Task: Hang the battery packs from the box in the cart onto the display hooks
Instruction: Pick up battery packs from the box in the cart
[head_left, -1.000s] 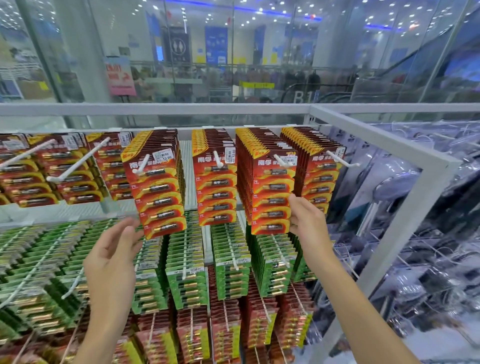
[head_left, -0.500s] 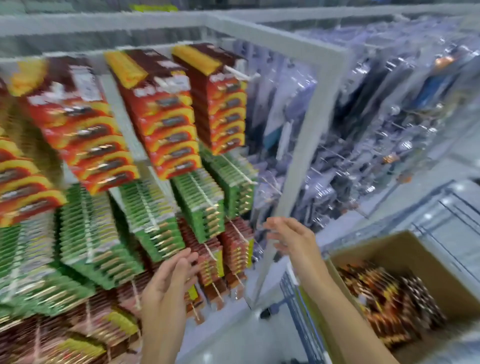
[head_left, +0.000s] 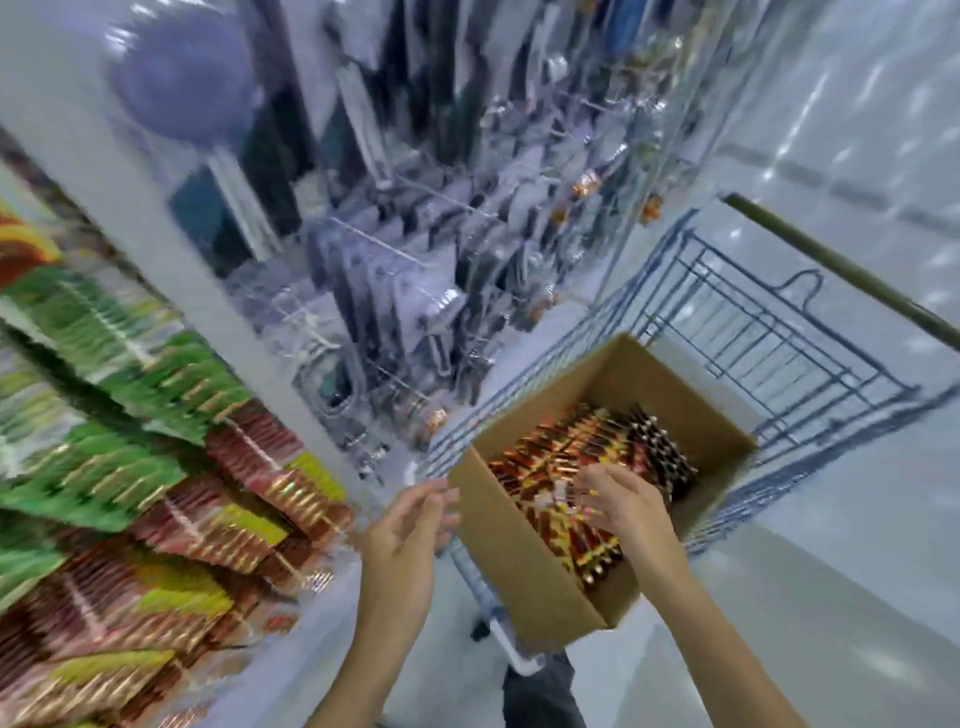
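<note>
An open cardboard box (head_left: 524, 566) sits in a blue wire cart (head_left: 789, 358) at the lower right. Inside lie several red and gold battery packs (head_left: 566, 457), loosely piled. My right hand (head_left: 623, 499) is inside the box, its fingers curled down onto the packs; motion blur hides whether it holds one. My left hand (head_left: 410, 525) hovers just left of the box's near corner, fingers loosely bent and holding nothing. The display with hanging green and red battery packs (head_left: 130, 441) fills the left side, blurred.
A white rack post (head_left: 171, 249) runs diagonally between the battery display and a neighbouring rack of clear-packaged goods (head_left: 441, 234). The cart's dark handle bar (head_left: 841, 265) crosses the upper right. Pale floor lies to the right of the cart.
My view has swung down and right, from the display hooks to the cart. Both hands dropped away from the hanging packs; the right one went into the box, the left came beside it.
</note>
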